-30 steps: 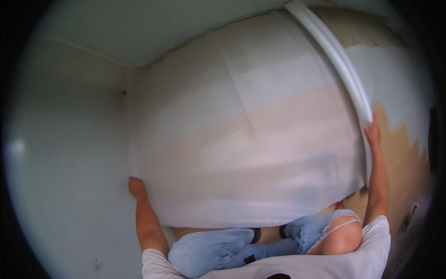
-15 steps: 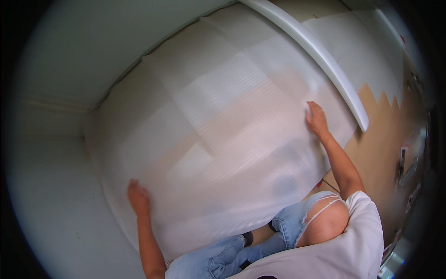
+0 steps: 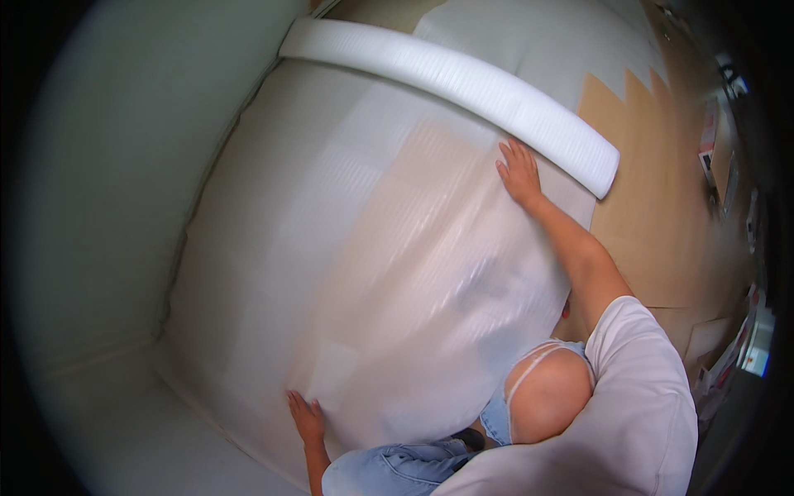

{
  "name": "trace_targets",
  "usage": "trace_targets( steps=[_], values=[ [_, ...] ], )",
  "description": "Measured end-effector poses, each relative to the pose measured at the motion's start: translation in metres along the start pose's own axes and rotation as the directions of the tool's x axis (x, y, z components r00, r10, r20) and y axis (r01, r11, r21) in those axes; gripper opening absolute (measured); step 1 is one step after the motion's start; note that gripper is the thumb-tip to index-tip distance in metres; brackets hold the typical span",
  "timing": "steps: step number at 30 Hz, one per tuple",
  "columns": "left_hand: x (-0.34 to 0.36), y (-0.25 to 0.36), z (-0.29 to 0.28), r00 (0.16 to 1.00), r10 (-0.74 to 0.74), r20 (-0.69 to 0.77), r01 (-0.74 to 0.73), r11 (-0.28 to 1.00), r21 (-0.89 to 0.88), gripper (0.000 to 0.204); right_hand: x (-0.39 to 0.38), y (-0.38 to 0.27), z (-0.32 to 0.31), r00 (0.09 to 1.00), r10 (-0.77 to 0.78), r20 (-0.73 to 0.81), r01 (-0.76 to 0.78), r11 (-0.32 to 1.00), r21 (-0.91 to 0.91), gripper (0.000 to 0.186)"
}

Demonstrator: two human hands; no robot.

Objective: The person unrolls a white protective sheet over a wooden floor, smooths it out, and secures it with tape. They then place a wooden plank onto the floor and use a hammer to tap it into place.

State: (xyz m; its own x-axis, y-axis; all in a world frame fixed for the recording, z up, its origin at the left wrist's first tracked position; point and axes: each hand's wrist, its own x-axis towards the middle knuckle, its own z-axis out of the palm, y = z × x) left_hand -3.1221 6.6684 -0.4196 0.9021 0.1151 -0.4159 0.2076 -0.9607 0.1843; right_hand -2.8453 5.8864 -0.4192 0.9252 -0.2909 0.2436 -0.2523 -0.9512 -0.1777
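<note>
A wide sheet of translucent white foam is spread over the floor in front of my knees. Its far end runs into a thick white foam roll lying across from the left wall toward the right. My right hand lies on the sheet just short of the roll, fingers stretched out. My left hand rests near the close left part of the sheet, its fingers spread and nothing in them. Pinkish and grey patches beneath show blurrily through the foam.
A pale wall bounds the left side. Brown cardboard with a zigzag edge covers the floor at the right. Beyond the roll lies a greyish sheet. Several small boxes and items stand along the far right.
My view has turned, so the roll now lies more across the picture. My right hand is now nearer to the roll. My left hand is closer to my knees.
</note>
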Motion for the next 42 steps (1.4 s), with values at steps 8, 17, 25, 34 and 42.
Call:
trace_targets(
  steps=[8,17,25,34,42],
  values=[
    [0.061,-0.056,-0.098,0.863,-0.231,0.45,0.074,0.938,0.34,0.085,-0.003,-0.043,-0.007,0.996,0.09,-0.008,-0.088,0.986,0.144,0.055],
    [0.244,0.403,-0.195,0.929,0.043,0.368,0.272,0.597,-0.755,0.05,-0.036,-0.026,-0.027,0.983,0.163,0.083,-0.172,0.977,0.125,0.052],
    [0.407,0.745,-0.146,0.83,-0.004,0.557,0.554,0.118,-0.824,0.062,-0.001,-0.037,-0.062,0.98,0.178,0.085,-0.19,0.968,0.162,0.048],
    [0.381,0.976,-0.246,0.69,0.692,-0.215,-0.472,0.204,-0.858,0.043,-0.028,-0.018,-0.052,0.975,0.18,0.132,-0.197,0.972,0.131,0.047],
    [0.526,0.872,-0.156,0.43,0.894,-0.129,-0.895,0.441,0.071,0.045,-0.019,-0.032,-0.045,0.974,0.152,0.17,-0.166,0.983,0.073,0.043]
  ],
)
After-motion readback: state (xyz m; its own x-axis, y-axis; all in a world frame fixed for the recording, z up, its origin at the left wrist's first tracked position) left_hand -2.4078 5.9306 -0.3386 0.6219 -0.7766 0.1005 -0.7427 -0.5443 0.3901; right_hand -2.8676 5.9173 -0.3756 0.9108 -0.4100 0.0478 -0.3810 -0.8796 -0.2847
